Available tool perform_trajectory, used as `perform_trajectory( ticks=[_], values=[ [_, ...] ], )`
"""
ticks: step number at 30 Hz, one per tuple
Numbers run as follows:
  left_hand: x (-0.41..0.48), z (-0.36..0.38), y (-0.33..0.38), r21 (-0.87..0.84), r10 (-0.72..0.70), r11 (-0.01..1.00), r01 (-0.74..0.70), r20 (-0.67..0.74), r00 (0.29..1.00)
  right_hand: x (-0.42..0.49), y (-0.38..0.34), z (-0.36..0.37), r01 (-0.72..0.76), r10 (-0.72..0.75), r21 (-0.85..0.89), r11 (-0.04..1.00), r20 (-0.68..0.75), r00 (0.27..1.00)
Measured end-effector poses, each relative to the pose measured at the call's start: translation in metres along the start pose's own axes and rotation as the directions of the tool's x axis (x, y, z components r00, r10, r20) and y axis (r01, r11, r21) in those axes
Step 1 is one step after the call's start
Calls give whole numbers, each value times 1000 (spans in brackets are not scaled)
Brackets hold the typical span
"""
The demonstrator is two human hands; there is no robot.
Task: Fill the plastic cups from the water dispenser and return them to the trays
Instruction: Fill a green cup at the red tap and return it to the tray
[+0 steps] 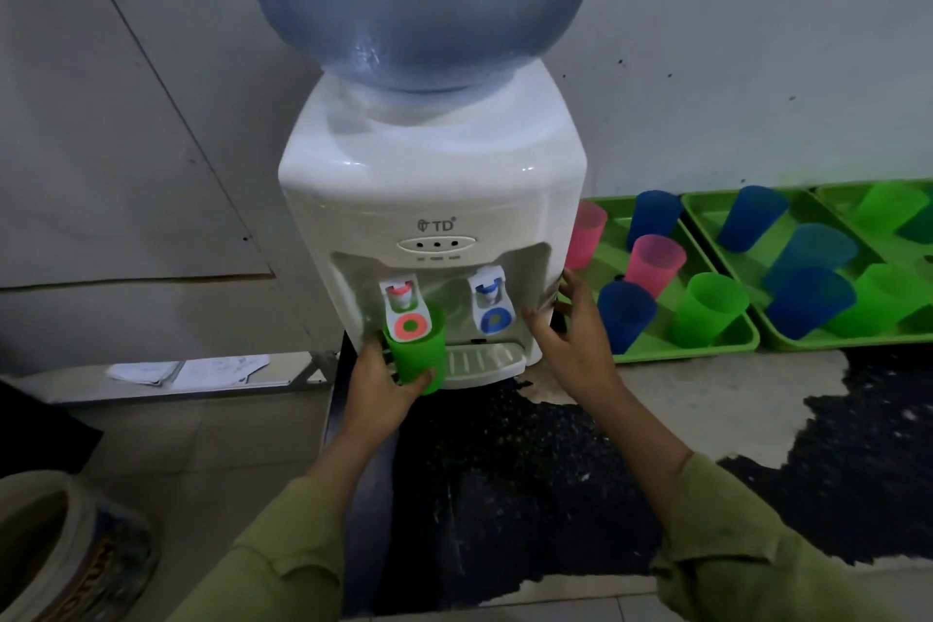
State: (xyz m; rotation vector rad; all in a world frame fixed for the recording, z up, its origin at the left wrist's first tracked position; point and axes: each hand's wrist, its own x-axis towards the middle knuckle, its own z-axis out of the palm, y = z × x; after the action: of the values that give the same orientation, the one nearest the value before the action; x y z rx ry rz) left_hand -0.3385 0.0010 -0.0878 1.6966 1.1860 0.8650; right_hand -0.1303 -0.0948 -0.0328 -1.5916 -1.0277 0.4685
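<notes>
**Green cup at the red tap of the water dispenser.** The left hand is gripping the cup low on its wall. Its fingers are curling round the plastic and clamping it, and the rim is sitting right at the tap's paddle, just above them. No stream is showing, and the water level inside the cup cannot be told from this view.

The right hand is resting against the dispenser's right front corner, with its fingers lying straight and slightly apart, gripping nothing. The blue tap is standing just to the left of these fingers. The drip tray is lying between the two hands.

**Progress (a judgement).** One cup is at the filling step and is not yet going back to its place. Just to the right of the right fingers, the green trays are lying side by side, carrying the tray cups in pink, blue and green, all standing mouth up. Whether any of them is holding water cannot be told, so the number finished is unknown. Filling this cup and carrying it rightward to a tray are both remaining, and probably the same round for others.

**Surface and room.** Dispenser and trays are sitting on a counter whose dark speckled covering is peeling in patches beneath and to the right of the hands. A large blue bottle is standing inverted on the dispenser, well above the fingers. A pale, marked wall is rising behind. Folded papers are lying to the left of the left fingers.
</notes>
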Motion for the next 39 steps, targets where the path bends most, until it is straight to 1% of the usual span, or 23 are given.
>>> perform_trajectory(
  ticks=[3, 5, 7, 10, 13, 16, 19, 21, 23, 26, 28, 31, 34, 37, 39],
  values=[
    [6, -1, 0, -31, -7, 999, 7, 20, 1000, -9, 13, 7, -69, 67, -48, 996, -51, 996],
    [9, -1, -2, -28, -18, 999, 19, 26, 999, -19, 24, 14, -57, 41, -137, 989, -117, 992],
    [10, -2, -5, -19, -20, 1000, 20, 32, 999, -30, 35, 23, -81, 54, -194, 978, -141, 989],
    [12, -3, -8, -17, -25, 1000, 26, 50, 998, -41, 48, 40, -116, 110, -241, 964, -39, 993],
    [13, -4, -9, 4, -27, 1000, 26, 64, 998, -45, 51, 62, -72, 97, -250, 965, 91, 991],
    [13, -5, -9, -13, -32, 999, 34, 94, 995, -40, 45, 86, -71, 131, -234, 970, 249, 960],
    [9, -11, -5, 32, 13, 999, -16, 99, 995, -31, 35, 105, -75, 129, -180, 981, 311, 942],
    [8, -19, -1, 94, 64, 993, -73, 94, 994, -25, 27, 115, -67, 100, -125, 990, 283, 954],
    [6, -25, 6, 151, 116, 981, -122, 48, 992, -19, 21, 123, -61, 88, -119, 991, 234, 968],
    [7, -32, 20, 178, 149, 974, -142, -27, 989, -15, 18, 131, -110, 133, -107, 988, 237, 962],
    [9, -33, 29, 237, 180, 957, -164, -46, 983, -14, 21, 131, -131, 153, -110, 985, 229, 961],
    [15, -32, 37, 333, 171, 931, -149, -39, 984, -13, 24, 132, -148, 177, -136, 980, 233, 956],
    [18, -31, 38, 395, 148, 911, -119, -43, 988, -13, 26, 133, -164, 197, -161, 973, 222, 955],
    [17, -31, 38, 452, 190, 877, -161, -19, 982, -13, 28, 132, -154, 185, -147, 977, 229, 956],
    [13, -33, 40, 446, 241, 870, -208, -17, 970, -14, 29, 132, -155, 182, -131, 979, 229, 956]
  ],
)
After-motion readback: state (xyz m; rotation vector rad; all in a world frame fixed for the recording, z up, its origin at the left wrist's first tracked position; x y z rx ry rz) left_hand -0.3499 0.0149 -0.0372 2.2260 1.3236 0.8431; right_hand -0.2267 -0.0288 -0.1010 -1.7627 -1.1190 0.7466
